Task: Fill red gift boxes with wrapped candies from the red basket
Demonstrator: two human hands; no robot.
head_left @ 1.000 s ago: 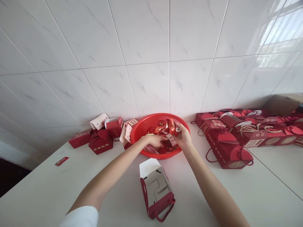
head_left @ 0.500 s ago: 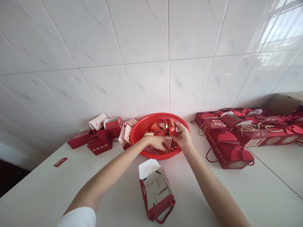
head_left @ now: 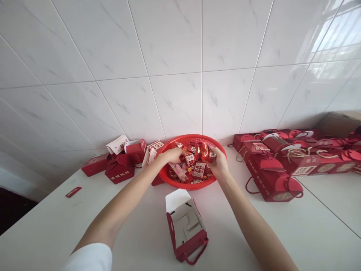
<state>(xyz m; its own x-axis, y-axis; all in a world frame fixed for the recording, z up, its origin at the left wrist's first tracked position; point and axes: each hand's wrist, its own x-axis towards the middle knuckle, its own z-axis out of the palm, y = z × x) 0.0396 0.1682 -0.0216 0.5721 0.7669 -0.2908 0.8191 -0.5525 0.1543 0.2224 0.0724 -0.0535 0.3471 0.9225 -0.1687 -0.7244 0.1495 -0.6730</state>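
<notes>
A red plastic basket [head_left: 194,138] full of wrapped candies [head_left: 199,170] stands against the wall. My right hand [head_left: 219,163] is at its right side, fingers closed on red and gold wrapped candies [head_left: 205,151]. My left hand [head_left: 174,155] reaches over the left rim, its fingers bent together down among the candies; what they grip is hidden. In front of the basket an open red gift box [head_left: 187,226] shows its white inside, with a flap raised at the back and a red cord handle at the front.
Several folded red boxes [head_left: 120,169] sit left of the basket, and a small red tag [head_left: 73,192] lies near the table's left edge. Rows of red boxes with cord handles [head_left: 270,177] fill the right side. A brown carton [head_left: 337,123] is behind them by the tiled wall.
My left hand has moved from the basket's middle back to its upper left, uncovering candies in the centre. My right hand stays at the right side with its candies.
</notes>
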